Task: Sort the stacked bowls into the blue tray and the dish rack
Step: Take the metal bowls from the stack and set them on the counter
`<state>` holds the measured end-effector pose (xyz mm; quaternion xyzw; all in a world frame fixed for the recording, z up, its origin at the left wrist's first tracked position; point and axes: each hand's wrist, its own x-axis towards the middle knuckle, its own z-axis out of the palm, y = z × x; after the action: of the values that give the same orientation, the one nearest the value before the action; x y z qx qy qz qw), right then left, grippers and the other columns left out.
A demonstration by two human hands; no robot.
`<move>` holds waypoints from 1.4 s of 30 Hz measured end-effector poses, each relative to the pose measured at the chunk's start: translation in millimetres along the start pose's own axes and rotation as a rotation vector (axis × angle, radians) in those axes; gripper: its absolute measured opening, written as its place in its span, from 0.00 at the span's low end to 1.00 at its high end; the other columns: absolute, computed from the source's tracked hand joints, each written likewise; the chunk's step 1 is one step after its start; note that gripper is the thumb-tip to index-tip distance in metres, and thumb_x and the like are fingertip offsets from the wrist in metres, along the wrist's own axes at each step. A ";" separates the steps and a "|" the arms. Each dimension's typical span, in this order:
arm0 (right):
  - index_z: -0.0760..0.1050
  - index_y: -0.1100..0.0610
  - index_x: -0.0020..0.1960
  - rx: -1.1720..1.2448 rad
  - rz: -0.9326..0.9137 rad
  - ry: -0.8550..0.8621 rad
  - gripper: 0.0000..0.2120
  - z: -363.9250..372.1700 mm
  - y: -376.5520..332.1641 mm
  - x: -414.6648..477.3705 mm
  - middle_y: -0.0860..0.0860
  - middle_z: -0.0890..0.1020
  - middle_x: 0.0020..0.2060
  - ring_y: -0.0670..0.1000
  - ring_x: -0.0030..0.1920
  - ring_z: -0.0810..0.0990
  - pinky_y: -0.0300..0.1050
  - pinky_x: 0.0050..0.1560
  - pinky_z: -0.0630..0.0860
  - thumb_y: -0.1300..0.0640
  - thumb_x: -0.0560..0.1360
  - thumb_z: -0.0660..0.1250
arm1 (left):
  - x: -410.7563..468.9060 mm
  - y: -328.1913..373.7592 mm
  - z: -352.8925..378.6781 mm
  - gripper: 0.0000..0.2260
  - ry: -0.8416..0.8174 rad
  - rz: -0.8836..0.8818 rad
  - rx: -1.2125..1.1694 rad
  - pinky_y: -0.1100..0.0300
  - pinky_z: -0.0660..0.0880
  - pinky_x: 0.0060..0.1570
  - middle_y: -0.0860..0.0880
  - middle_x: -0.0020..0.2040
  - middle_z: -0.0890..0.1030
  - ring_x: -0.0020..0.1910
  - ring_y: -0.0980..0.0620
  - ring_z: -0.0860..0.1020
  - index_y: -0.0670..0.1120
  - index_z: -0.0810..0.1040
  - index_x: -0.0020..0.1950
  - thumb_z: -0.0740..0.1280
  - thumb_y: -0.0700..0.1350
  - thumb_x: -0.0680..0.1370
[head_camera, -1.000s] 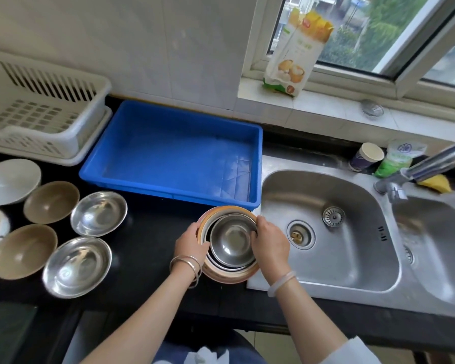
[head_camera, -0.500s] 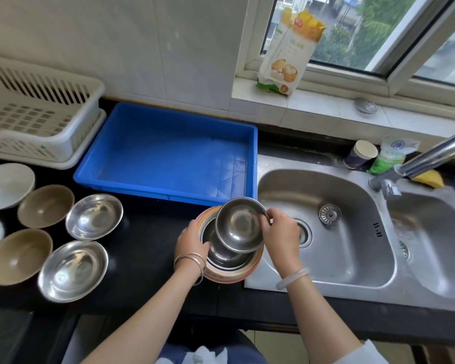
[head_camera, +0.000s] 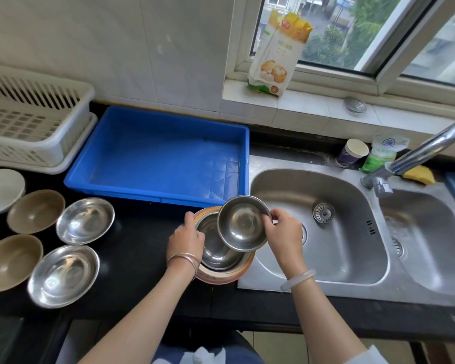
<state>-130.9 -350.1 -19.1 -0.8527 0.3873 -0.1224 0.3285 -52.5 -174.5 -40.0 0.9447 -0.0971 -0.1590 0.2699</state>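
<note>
Tabletop (head_camera: pixel 142 258) of black stone is carrying nearly everything, with a steel double sink (head_camera: pixel 339 258) lying at its right end. Behind the work spot a blue tray (head_camera: pixel 155 158) is sitting with nothing in it. A white dish rack (head_camera: pixel 37 151) is standing just left of the tray, also showing no bowls in the part that is visible. At the front edge, between tray and sink, the stack of bowls (head_camera: pixel 221 278) is resting, with an orange-rimmed bowl outermost and at least one steel bowl nested in it; how many more are lying underneath I cannot tell. Off to the left, well apart from the stack, two shallow steel dishes (head_camera: pixel 86 220), two brown bowls (head_camera: pixel 36 211) and a white bowl (head_camera: pixel 0 190) are sitting loose on the tabletop. A small steel bowl (head_camera: pixel 241 224) is hanging tilted just above the stack's far right side, its mouth facing the camera. The right hand (head_camera: pixel 284 232) is pinching that bowl's right rim between thumb and fingers, while the left hand (head_camera: pixel 185 239) is curling over the stack's left rim and steadying it. Judging from this, sorting is only beginning: neither container is holding a bowl yet, one bowl is being held free, and the remaining stack is waiting to be divided.
</note>
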 end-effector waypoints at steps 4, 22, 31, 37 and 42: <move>0.76 0.62 0.38 0.007 -0.006 -0.007 0.10 -7.0 0.9 3.8 0.55 0.81 0.33 0.56 0.37 0.76 0.47 0.35 0.63 0.58 0.75 0.65 | 1.9 4.8 -3.3 0.04 0.085 0.065 0.009 0.58 0.71 0.35 0.46 0.48 0.76 0.40 0.50 0.74 0.44 0.72 0.49 0.59 0.41 0.77; 0.79 0.54 0.50 0.269 -0.039 -0.242 0.05 11.3 -71.6 12.3 0.50 0.82 0.39 0.51 0.39 0.82 0.46 0.43 0.79 0.57 0.75 0.66 | -5.7 -47.3 -73.6 0.05 0.275 -0.083 -0.272 0.54 0.76 0.43 0.49 0.45 0.81 0.42 0.48 0.79 0.47 0.78 0.49 0.64 0.42 0.75; 0.79 0.59 0.51 0.096 -0.077 -0.492 0.09 104.3 -127.4 -1.8 0.56 0.84 0.43 0.58 0.41 0.83 0.48 0.44 0.80 0.61 0.73 0.63 | -35.8 -124.2 -82.1 0.08 0.285 -0.293 -0.292 0.56 0.74 0.47 0.45 0.48 0.83 0.47 0.45 0.79 0.43 0.79 0.53 0.64 0.39 0.75; 0.78 0.68 0.47 -0.069 -0.131 -0.572 0.10 146.1 -140.2 -4.1 0.64 0.83 0.41 0.64 0.45 0.81 0.59 0.50 0.79 0.64 0.72 0.61 | -38.9 -144.6 -69.0 0.08 0.266 -0.358 -0.318 0.53 0.76 0.47 0.43 0.47 0.83 0.46 0.44 0.79 0.42 0.80 0.51 0.63 0.38 0.75; 0.71 0.64 0.38 -0.238 -0.132 -0.630 0.05 162.1 -140.0 -6.4 0.61 0.77 0.36 0.59 0.39 0.73 0.46 0.38 0.70 0.67 0.71 0.58 | -37.9 -156.8 -63.7 0.08 0.266 -0.369 -0.330 0.56 0.75 0.44 0.45 0.45 0.83 0.44 0.47 0.79 0.43 0.79 0.51 0.62 0.38 0.76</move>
<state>21.1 -202.1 -49.4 -0.9041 0.2225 0.1723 0.3215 -50.0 -2.8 -64.3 0.9022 0.1400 -0.0939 0.3969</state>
